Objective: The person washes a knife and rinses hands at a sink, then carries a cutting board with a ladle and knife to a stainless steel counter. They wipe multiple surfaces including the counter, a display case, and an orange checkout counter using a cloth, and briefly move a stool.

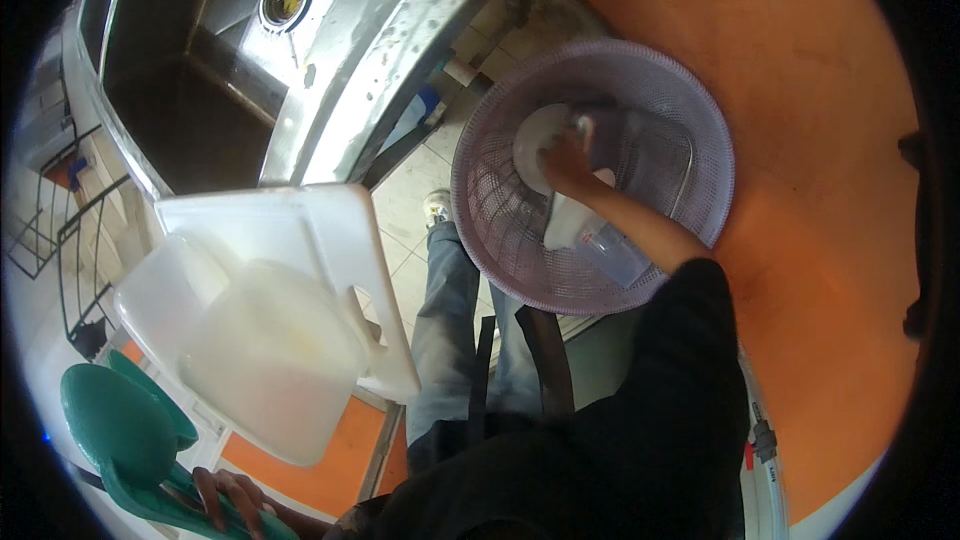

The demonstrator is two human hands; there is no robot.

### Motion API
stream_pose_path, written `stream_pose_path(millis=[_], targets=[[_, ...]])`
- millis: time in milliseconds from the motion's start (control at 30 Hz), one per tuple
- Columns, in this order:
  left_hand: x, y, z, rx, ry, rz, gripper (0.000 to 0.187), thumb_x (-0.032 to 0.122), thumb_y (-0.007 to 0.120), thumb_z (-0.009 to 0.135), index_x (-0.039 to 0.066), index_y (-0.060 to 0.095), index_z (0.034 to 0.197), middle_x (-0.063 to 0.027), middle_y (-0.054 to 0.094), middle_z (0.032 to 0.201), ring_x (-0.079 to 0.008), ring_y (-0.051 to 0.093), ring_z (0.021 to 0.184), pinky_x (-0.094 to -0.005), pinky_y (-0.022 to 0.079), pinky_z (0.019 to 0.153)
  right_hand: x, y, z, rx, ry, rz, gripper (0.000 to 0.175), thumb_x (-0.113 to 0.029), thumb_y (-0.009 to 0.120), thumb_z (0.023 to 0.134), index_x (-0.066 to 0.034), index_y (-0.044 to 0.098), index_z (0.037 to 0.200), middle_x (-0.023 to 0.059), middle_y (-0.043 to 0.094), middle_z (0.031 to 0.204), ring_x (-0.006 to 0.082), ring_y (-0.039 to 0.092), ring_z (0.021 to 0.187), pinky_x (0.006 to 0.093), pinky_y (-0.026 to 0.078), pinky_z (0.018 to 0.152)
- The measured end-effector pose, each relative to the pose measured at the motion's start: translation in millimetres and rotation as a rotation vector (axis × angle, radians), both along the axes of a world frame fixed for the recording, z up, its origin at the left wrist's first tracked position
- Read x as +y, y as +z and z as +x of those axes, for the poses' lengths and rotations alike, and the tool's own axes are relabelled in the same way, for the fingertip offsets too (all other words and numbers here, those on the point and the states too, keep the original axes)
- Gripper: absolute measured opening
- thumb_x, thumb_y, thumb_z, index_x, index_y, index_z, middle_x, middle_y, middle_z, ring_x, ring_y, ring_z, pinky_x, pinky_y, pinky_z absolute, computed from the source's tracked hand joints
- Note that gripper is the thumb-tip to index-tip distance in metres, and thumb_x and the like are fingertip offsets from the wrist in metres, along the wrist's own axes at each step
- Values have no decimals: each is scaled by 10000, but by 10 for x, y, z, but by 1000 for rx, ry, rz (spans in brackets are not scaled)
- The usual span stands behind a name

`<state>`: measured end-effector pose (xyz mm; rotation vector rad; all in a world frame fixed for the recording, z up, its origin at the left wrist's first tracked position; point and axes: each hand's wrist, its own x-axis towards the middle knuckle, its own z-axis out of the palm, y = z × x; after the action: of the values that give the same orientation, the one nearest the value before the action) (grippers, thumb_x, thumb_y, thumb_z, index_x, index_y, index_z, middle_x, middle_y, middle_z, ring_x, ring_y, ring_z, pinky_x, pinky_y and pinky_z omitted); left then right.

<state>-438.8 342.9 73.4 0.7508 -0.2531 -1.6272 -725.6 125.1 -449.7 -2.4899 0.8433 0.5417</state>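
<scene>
Near the lower left edge, my left hand (232, 499) grips the handles of green plastic scoops (124, 420), whose round bowls point up and left. My right arm reaches down into a deep mauve mesh plastic basket (487, 240). Inside it, my right hand (568, 165) is blurred beside a round whitish dish or lid (532, 146); whether its fingers grip anything cannot be made out. Under my forearm lie a white plastic piece (566, 221) and a clear plastic container (615, 255). A larger clear container (660, 150) rests against the basket's right side.
Left of my legs, translucent plastic containers (262, 337) lie on a white plastic tray (345, 217) with a handle slot. A stainless steel sink (330, 112) with a drain (286, 0) stands beyond. An orange wall or panel (810, 165) borders the basket. A hose valve (763, 439) sits lower right.
</scene>
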Motion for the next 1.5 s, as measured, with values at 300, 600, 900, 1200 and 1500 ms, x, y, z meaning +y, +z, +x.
stream_pose_path(millis=[300,600,900,1200,1500], targets=[[591,-51,-12,12,209,-97,269,30,675,795,15,486,986,-307,590,999,-347,662,706,-409,576,599,-108,262,-157,26,30,-144,430,-160,444,879,-133,492,1306,121,398,1399,237,355,1304,521,176,1075],[906,60,113,88,120,-14,287,178,654,844,48,484,1035,-274,592,1010,-349,663,741,-370,546,468,108,-655,786,378,95,-68,327,-171,526,828,-49,620,1117,126,586,1168,279,504,1142,404,290,999],[1185,10,84,29,211,-65,357,171,665,814,61,458,1084,-253,569,1033,-338,645,765,-359,542,493,-73,370,-467,501,68,-51,373,-190,480,864,-177,597,1218,75,358,1441,289,163,1393,572,-4,1086],[1391,-126,95,-9,247,-81,434,164,676,785,74,433,1133,-231,547,1056,-327,627,789,-348,538,519,963,417,-923,-23,-596,577,357,-152,606,774,35,579,1076,224,543,1184,376,524,1105,426,426,929],[1410,71,227,-176,232,-61,515,156,688,756,87,407,1182,-210,524,1079,-315,609,813,-337,534,545,1704,-1227,-194,-131,-1341,-49,558,-303,699,717,-28,459,1138,210,533,1119,395,546,1025,501,468,801]])
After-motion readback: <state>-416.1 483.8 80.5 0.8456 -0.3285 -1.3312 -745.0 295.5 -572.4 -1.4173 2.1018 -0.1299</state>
